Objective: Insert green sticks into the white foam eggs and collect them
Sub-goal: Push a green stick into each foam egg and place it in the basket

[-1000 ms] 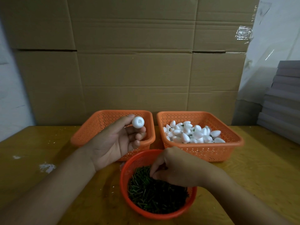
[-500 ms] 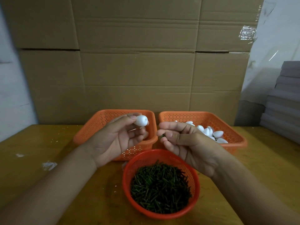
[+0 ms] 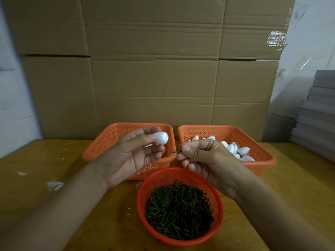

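Fingers (image 3: 187, 148) of the right hand (image 3: 204, 158) pinched a stick (image 3: 176, 151); left fingers (image 3: 145, 137) pinched an egg (image 3: 161, 137) just beside. A skewed push could tear the foam.

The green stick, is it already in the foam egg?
Not yet: the right hand pinches the green stick, apart from the foam egg in the left hand.

Most of the green stick (image 3: 176, 151) is hidden inside the right hand (image 3: 204, 156), only its tip showing.
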`<state>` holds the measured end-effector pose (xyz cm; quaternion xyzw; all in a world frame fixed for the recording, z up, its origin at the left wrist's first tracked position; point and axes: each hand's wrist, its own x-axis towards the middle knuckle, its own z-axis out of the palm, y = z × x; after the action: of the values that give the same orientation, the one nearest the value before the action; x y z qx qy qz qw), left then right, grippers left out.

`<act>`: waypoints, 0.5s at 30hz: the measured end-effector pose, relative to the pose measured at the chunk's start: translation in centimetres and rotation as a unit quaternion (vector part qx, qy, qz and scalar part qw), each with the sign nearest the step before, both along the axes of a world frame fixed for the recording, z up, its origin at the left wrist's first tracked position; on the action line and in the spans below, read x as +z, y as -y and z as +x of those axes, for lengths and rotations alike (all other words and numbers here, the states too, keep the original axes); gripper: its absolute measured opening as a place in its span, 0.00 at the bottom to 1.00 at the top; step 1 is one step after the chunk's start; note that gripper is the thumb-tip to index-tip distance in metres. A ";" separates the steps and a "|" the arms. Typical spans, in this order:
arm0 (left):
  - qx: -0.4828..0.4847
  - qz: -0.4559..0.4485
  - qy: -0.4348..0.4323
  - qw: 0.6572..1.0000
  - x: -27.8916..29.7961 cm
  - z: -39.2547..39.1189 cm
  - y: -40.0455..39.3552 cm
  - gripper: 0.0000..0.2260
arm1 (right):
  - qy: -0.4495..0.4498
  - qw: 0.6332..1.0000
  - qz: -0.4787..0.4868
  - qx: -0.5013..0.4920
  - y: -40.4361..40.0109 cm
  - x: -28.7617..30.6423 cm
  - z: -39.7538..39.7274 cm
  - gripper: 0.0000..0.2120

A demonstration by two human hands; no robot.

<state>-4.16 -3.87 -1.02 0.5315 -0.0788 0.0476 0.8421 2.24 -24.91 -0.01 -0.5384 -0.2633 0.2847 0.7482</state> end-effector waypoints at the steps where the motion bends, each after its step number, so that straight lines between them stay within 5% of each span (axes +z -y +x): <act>1: -0.001 0.003 0.001 1.000 0.0 0.0 0.0 0.11 | 0.000 1.000 0.003 -0.004 0.0 0.0 0.0 0.05; 8: 0.020 0.039 0.007 0.999 0.1 -0.3 0.4 0.08 | 0.026 0.998 0.033 -0.044 0.3 0.2 -0.1 0.09; 15: 0.026 0.095 0.028 0.995 0.1 -0.7 0.8 0.11 | 0.178 0.968 -0.019 -0.175 0.1 0.0 -0.2 0.04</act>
<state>-4.84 -4.72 -0.93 0.6091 -0.0930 0.0766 0.7839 2.03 -25.06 -0.01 -0.6322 -0.2884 0.0537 0.7171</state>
